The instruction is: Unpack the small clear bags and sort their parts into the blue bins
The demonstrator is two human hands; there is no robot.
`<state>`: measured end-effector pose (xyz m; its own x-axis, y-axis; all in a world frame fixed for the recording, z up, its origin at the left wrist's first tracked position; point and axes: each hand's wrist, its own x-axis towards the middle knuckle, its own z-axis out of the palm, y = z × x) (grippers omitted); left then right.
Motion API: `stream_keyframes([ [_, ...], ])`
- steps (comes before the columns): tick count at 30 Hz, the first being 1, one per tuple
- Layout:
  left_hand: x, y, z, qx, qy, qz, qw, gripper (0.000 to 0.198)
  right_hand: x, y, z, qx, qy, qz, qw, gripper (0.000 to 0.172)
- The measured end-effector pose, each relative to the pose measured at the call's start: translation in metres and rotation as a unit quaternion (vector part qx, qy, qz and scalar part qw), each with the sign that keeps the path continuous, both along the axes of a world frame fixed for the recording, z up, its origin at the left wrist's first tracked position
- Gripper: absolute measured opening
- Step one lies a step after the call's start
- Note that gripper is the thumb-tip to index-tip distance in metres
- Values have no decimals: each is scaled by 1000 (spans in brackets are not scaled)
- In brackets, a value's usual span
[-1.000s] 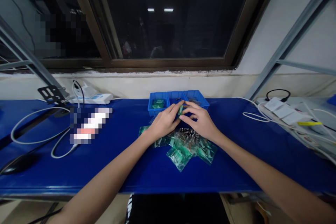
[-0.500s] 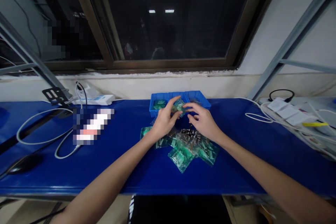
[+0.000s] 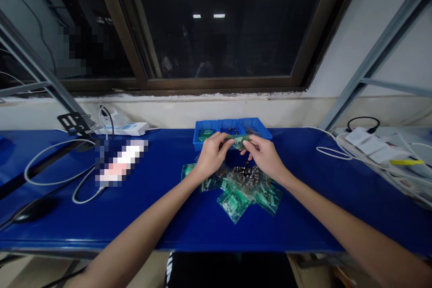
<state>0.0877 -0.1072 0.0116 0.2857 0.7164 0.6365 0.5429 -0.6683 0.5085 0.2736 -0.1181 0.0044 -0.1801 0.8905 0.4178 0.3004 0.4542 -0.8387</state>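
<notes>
A small clear-green plastic bag [image 3: 238,142] is stretched level between my two hands, above the table. My left hand [image 3: 213,150] pinches its left end between thumb and fingers. At the right end, my right hand [image 3: 261,152] grips it the same way, fingers curled beneath. Below the hands lies a pile of small dark and silver metal parts [image 3: 245,174]. Several filled green bags [image 3: 233,202] spread around that pile. Just behind the hands stands a blue three-compartment bin [image 3: 199,144], with green bags on its left and small metal pieces in its middle. What the held bag contains is too small to name.
On the left of the blue table [image 3: 151,216] are a white power strip [image 3: 137,128], a looped white cable [image 3: 29,162] and a black mouse-like object [image 3: 30,210]. White adapters [image 3: 374,146] with tangled cords lie at the right. Metal shelf posts [image 3: 364,72] slant up both sides.
My right hand has closed on the bag's right end. The bag has gone from tilted and bunched to level and stretched, slightly lower, uncovering the bin's middle compartment.
</notes>
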Motion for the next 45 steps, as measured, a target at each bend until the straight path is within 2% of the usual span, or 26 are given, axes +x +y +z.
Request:
stream_keyframes([
  [3,-4,6,0,16,1,12,1000,22,-1,1,-2,-32,15,31,999,24],
  [6,-12,11,7,5,-35,23,999,21,-1,1,-2,-47,11,36,998,24],
  [8,-22,16,13,0,-73,56,996,19,1,1,0,-44,-19,24,999,24],
  [11,-39,27,16,19,-129,114,985,16,5,2,2,-11,-118,4,993,18],
  [15,-58,46,1,35,-50,212,975,29,14,8,0,30,-271,-32,962,19],
  [18,-63,54,-10,61,-9,257,965,26,22,13,-4,25,-335,-39,941,20],
  [21,-58,49,-9,95,-11,232,968,21,27,17,-7,-5,-360,-7,933,13],
  [25,-38,30,0,139,11,154,978,17,27,17,-8,-30,-364,6,931,6],
  [28,-23,16,0,135,69,70,986,18,25,16,-7,-35,-364,9,931,7],
  [34,-12,5,-4,81,201,-31,976,23,22,11,-1,-32,-357,42,933,10],
  [39,-14,5,-5,41,273,-55,960,24,22,10,-2,-27,-374,43,926,7],
  [45,-14,6,-6,25,286,-51,957,24,18,9,-5,-16,-379,32,925,9],
])
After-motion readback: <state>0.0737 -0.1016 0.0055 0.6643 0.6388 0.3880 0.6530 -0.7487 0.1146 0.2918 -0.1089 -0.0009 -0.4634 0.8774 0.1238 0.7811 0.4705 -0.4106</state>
